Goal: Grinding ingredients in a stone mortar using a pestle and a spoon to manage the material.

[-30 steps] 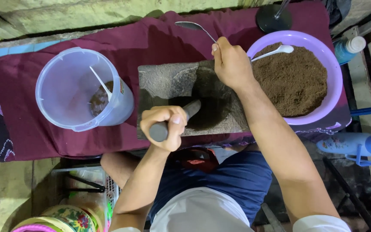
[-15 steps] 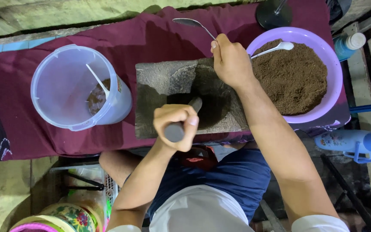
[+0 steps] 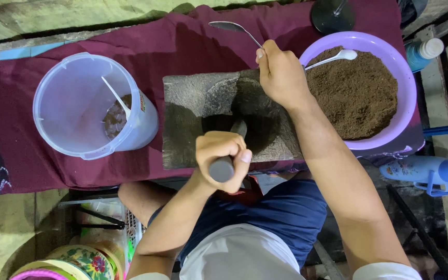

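Observation:
My left hand (image 3: 220,151) grips a grey stone pestle (image 3: 223,167), whose tip rests in the dark hollow of a flat stone mortar (image 3: 193,103) on the maroon cloth. At the mortar's far right corner, my right hand (image 3: 282,75) holds a metal spoon (image 3: 226,25); its bowl sticks out to the far left over the cloth. A purple bowl (image 3: 408,91) of brown powder (image 3: 361,98) stands just right of that hand, with a white spoon (image 3: 338,56) lying on the powder.
A clear plastic jar (image 3: 68,119) with a white spoon and some brown material stands left of the mortar. A blue bottle (image 3: 429,173) lies at the right, a teal bottle (image 3: 421,52) stands above it, and a dark round base (image 3: 333,15) is at the far edge.
My left hand has shifted a little to the right with the pestle, toward the middle of the mortar. The right hand and spoon have hardly moved.

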